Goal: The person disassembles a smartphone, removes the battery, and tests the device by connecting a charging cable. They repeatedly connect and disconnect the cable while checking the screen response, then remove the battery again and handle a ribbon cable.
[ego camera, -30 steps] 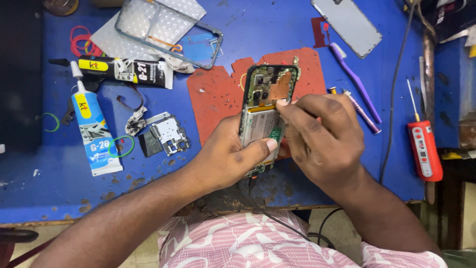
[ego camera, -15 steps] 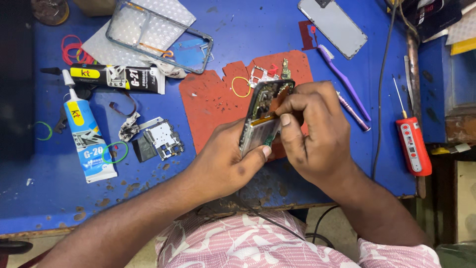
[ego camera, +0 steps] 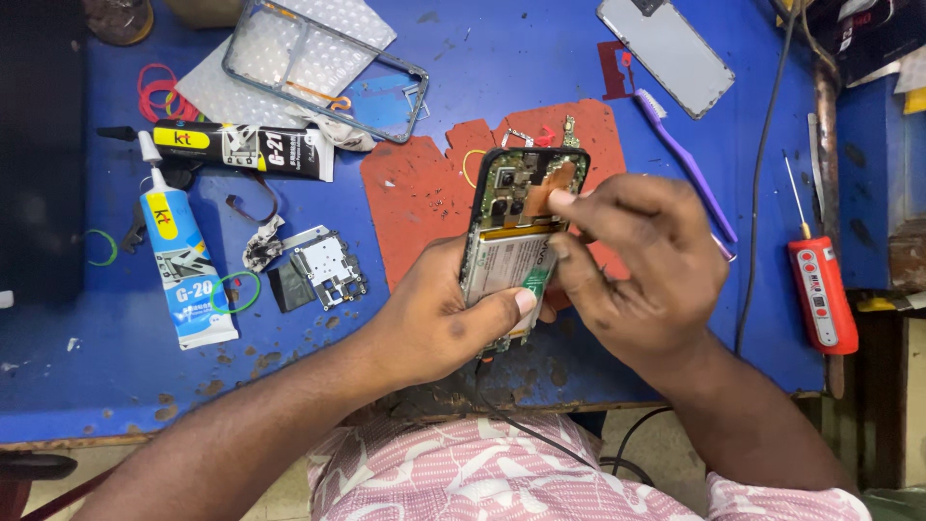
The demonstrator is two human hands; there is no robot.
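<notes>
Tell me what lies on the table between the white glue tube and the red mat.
In the head view, a small circuit board lies between the white glue tube and the red mat, with a dark square piece beside it.

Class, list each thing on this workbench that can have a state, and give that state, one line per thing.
Phone: back cover off, insides showing, held above the bench.
Left hand: gripping the phone.
Right hand: fingertips pinching at the phone's upper part.
Black glue tube: lying flat, capped.
White glue tube: lying flat, nozzle on.
Phone frame: empty, lying flat.
Red screwdriver: lying unused.
</notes>
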